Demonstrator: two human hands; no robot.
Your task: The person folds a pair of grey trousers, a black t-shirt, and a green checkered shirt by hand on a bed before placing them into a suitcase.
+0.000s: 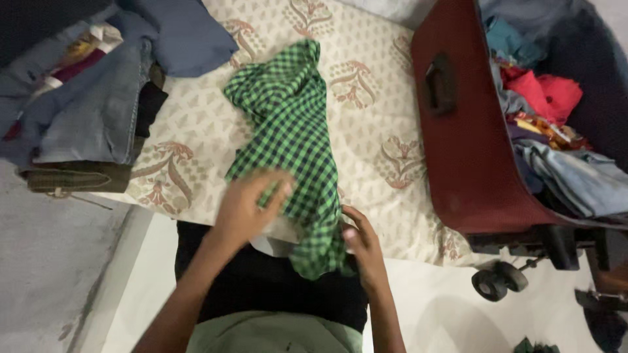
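Stack of folded jeans at 10 o'clock on the bed. Left hand lies flat on the green checked shirt, fingers spread, pinching nothing. Shirt at centre, hem over bed edge. Right hand at 5 o'clock grips the hem. Open maroon suitcase at 3 o'clock.

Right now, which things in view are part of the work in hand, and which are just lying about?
In hand:
- green checked garment, on the patterned bedsheet
- left hand flat on it
- right hand gripping its near edge

Lying about:
- stack of folded jeans and clothes
- open red suitcase holding mixed clothes
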